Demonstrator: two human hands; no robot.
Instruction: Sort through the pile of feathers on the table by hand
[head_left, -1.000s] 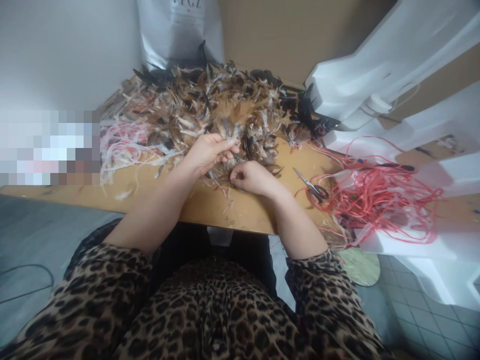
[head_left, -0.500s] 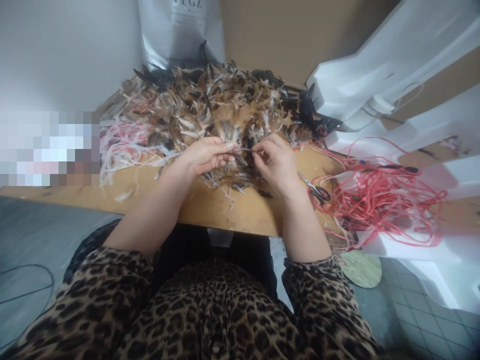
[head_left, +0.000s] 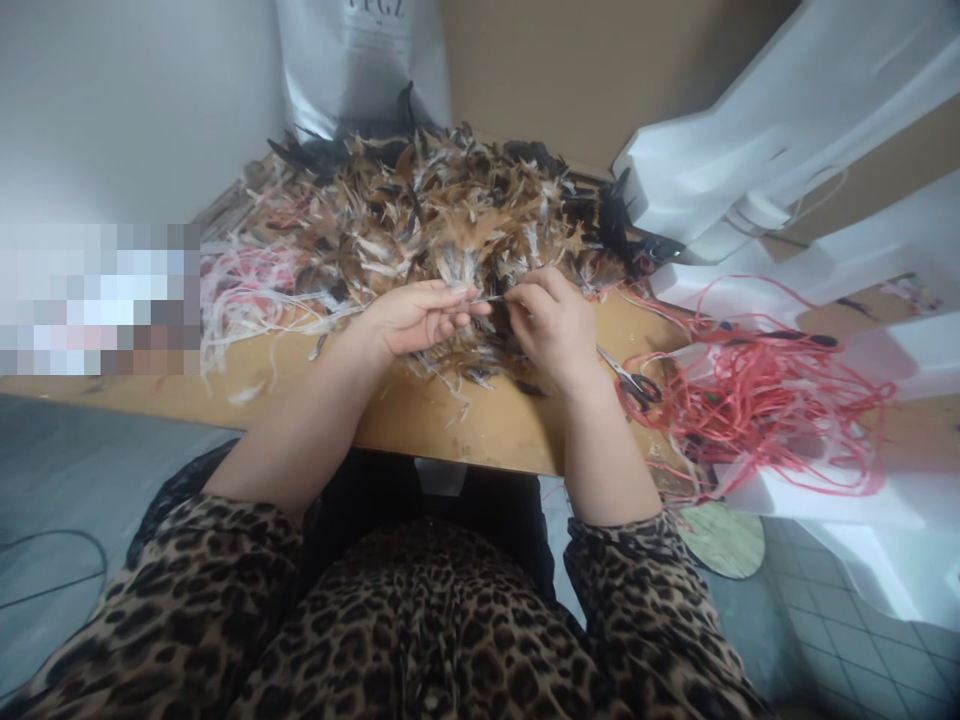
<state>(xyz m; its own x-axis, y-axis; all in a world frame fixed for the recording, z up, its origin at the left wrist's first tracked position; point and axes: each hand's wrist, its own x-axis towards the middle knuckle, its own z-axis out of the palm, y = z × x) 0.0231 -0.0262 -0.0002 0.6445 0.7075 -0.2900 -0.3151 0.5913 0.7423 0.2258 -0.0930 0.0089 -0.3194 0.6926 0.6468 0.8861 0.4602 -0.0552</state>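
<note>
My left hand [head_left: 420, 315] pinches the base of a small fan of brown and whitish feathers [head_left: 466, 245] between thumb and fingertips. My right hand [head_left: 551, 325] is closed close beside it, its thumb and index finger on a thin strand [head_left: 493, 298] that runs to the left fingertips. Whether this strand is a thread or a quill I cannot tell. Behind and beneath both hands spreads a heap of loose brown, white and black feathers [head_left: 375, 200].
Scissors [head_left: 634, 382] lie right of my right forearm on the wooden table [head_left: 480, 440]. A tangle of red strips [head_left: 765, 400] lies at the right by white foam pieces [head_left: 750, 140]. Pink and white strings [head_left: 251, 285] are at the left. A silver bag [head_left: 367, 70] stands behind.
My hands stay almost in place. The left fingers have straightened a little to the right, and the right fingers have shifted slightly around the thin strand.
</note>
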